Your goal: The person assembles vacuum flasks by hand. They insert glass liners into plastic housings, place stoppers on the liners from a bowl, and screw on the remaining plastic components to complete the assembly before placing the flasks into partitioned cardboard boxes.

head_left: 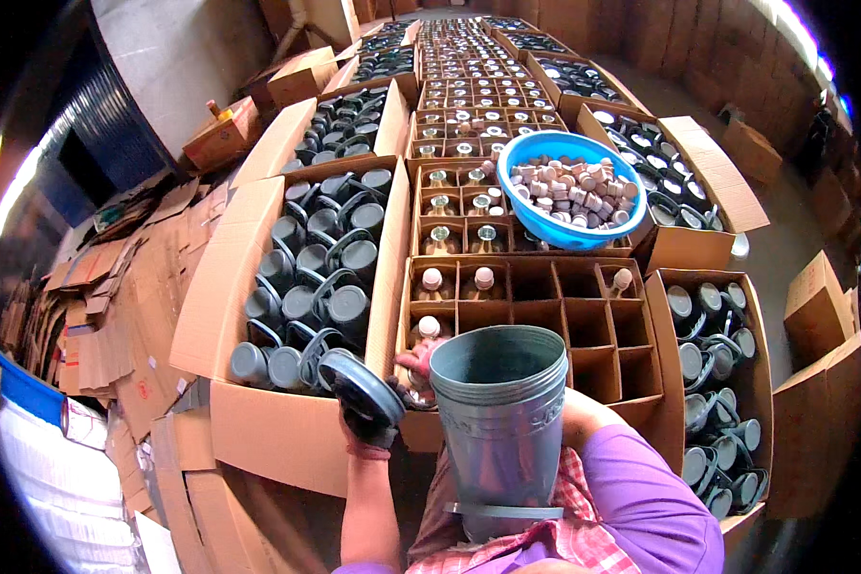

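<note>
A dark-gloved left hand is closed on a round grey lid, beside the carton of grey lidded containers. Upright before my body stands a tall grey ribbed canister, its mouth uncovered and a grey strap across its lower part. My right arm passes behind this canister. Only the reddish gloved fingers of my right hand show at its left side, curled by a glass bottle in the divided carton; their exact hold is hidden. Nearby, white-capped bottles stand in the cells.
A blue basin of pale caps rests on the dividers ahead. Beyond it, rows of bottle cells run far back. Cartons of grey containers flank both sides. Flattened cardboard covers the floor at left.
</note>
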